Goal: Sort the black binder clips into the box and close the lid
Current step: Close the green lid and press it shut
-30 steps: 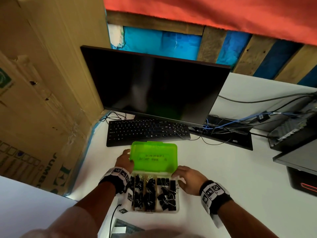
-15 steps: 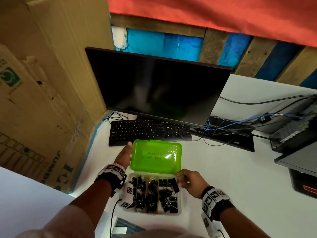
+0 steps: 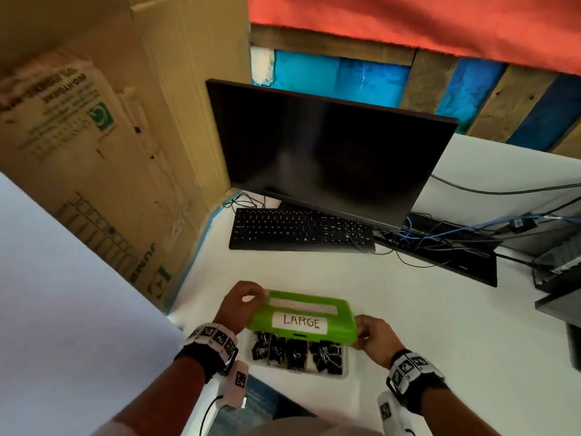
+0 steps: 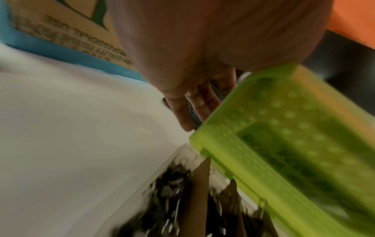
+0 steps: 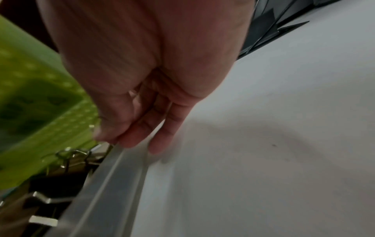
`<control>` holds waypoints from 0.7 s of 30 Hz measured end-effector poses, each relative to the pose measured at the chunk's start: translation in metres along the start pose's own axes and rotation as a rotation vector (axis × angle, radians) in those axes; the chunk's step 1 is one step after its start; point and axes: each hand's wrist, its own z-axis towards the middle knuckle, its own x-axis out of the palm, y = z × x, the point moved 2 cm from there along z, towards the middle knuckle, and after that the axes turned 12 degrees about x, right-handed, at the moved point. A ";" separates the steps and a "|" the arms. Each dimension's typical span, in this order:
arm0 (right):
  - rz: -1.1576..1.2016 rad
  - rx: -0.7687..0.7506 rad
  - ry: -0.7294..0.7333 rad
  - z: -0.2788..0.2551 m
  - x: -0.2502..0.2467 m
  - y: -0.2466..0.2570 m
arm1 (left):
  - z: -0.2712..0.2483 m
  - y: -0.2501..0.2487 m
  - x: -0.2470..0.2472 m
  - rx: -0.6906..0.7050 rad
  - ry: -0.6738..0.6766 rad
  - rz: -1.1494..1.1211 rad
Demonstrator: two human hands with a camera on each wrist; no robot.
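Observation:
A clear plastic box (image 3: 345,370) sits on the white table near me, its compartments full of black binder clips (image 3: 295,354). Its green lid (image 3: 301,313), labelled "LARGE", is tilted low over the box and covers the far half. My left hand (image 3: 243,302) grips the lid's left far corner, with the fingers (image 4: 194,105) reaching down behind the lid (image 4: 284,136). My right hand (image 3: 369,333) pinches the lid's right front corner (image 5: 36,104), just above the box rim (image 5: 105,184). Clips (image 5: 61,181) show under the lid edge.
A black keyboard (image 3: 301,229) and a dark monitor (image 3: 330,158) stand beyond the box. A large cardboard box (image 3: 110,152) walls off the left. Cables (image 3: 440,237) and black devices (image 3: 559,265) crowd the right back. Bare white table (image 3: 440,325) lies to the right.
The lid has swung from upright down toward me over the box, and its labelled top now faces up. Both hands have come down with it.

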 end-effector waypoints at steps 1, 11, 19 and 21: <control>0.011 -0.007 0.008 -0.003 0.001 -0.002 | -0.009 0.006 0.001 0.007 -0.017 0.041; -0.049 -0.139 -0.231 -0.008 0.002 -0.017 | -0.054 0.032 0.012 -0.266 -0.072 0.337; -1.126 -0.874 -0.032 -0.036 0.053 0.001 | -0.069 0.026 0.029 -0.246 -0.198 0.252; -1.241 -0.833 -0.102 -0.033 0.068 0.002 | -0.070 0.024 0.034 -0.237 -0.157 0.241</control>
